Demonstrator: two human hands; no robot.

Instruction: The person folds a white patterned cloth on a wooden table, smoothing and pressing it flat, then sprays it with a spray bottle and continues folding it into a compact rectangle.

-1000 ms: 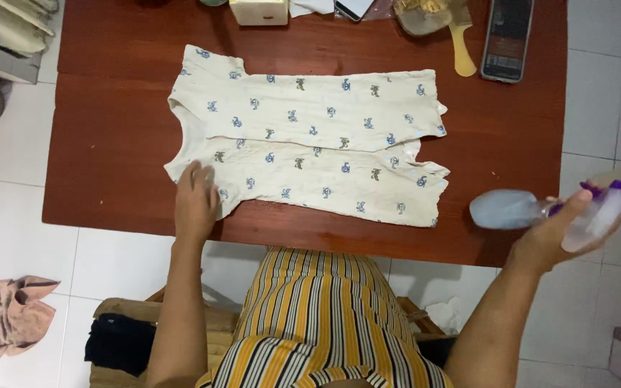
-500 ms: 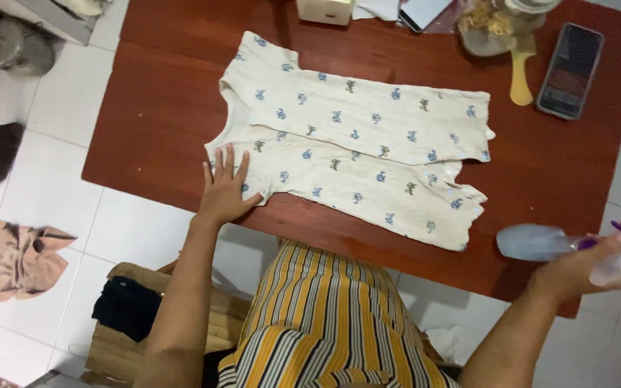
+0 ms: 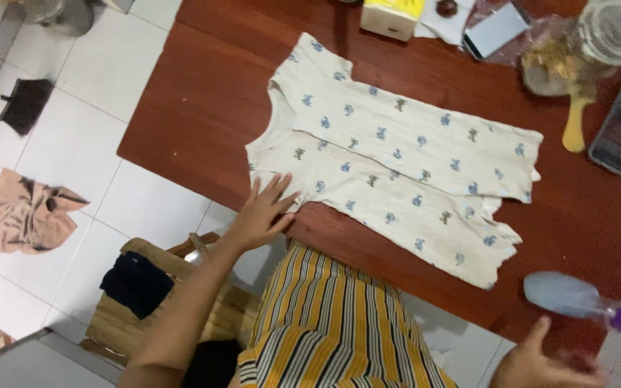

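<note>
The cream printed garment (image 3: 397, 165) was laid flat on the red-brown table (image 3: 203, 108), long axis from 10 to 4 o'clock. The left hand (image 3: 264, 212), fingers spread, was pressed on its near-left edge. The right hand (image 3: 548, 363), at 5 o'clock, was well apart from the garment beside a spray bottle (image 3: 576, 298); whether the bottle was gripped could not be told.

There is one view only, from a camera worn on the person's head, looking steeply down over the striped lap onto the red-brown tabletop (image 3: 203, 93) and the tiled floor (image 3: 73, 151) beside it. The frame is tilted, so the tabletop edge runs diagonally from upper left to lower right. It stands at arm's length: the left hand (image 3: 264, 212) shows whole, its fingers (image 3: 274, 190) pointing up-frame, with the cream printed garment (image 3: 397, 158) just beyond them. The right hand (image 3: 540, 363) is cut by the bottom edge.
</note>
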